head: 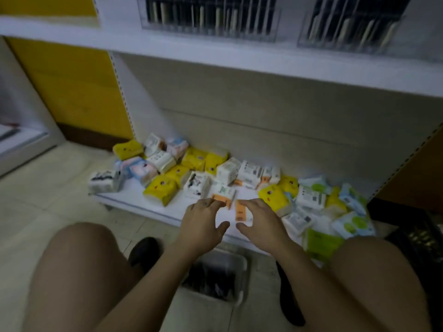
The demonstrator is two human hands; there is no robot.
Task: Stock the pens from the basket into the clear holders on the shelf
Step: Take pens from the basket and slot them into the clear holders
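Left hand (203, 226) and right hand (261, 224) are spread wide and hold nothing.
The basket (243, 279) of dark pens (211, 279) sits on the floor between the knees, under both arms, back from the hands and about as close to each. Which way the pens point is too blurry to tell. Past the fingers lie small packs (159, 188) on the low shelf (143, 200); their words cannot be read. High up, the clear holders (208, 20) stand on the top shelf (215, 53).
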